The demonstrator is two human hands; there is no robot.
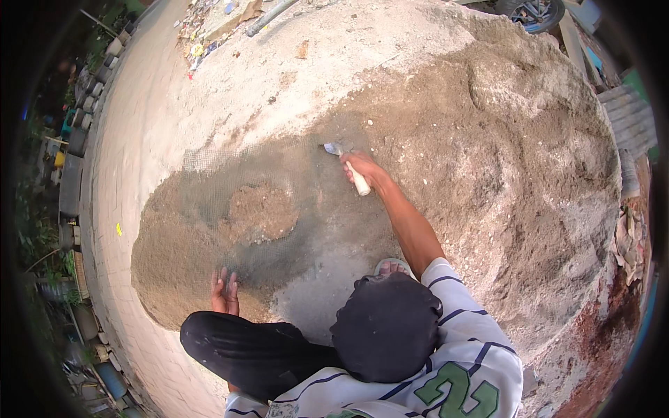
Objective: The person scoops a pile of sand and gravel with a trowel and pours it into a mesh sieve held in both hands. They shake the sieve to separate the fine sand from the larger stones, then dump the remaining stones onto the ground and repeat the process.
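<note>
My right hand (359,169) is closed round the pale handle of a trowel (362,184). The trowel's metal blade points away to the left, at the right edge of a wire mesh (209,160). This mesh lies over brown sand, with a round heap of coarser sand (262,212) on top of it. By the mesh's near edge, beside my left knee, my left hand (224,292) has its fingers stretched out and a little apart. Whether it touches the mesh I cannot tell.
A large sand pile (488,132) rises on the right. Paving (132,167) runs along the left, with several pots and tubs (70,184) beyond it. At the far side are a grey pipe (272,17), scattered rubbish (202,49) and a wheel (533,12).
</note>
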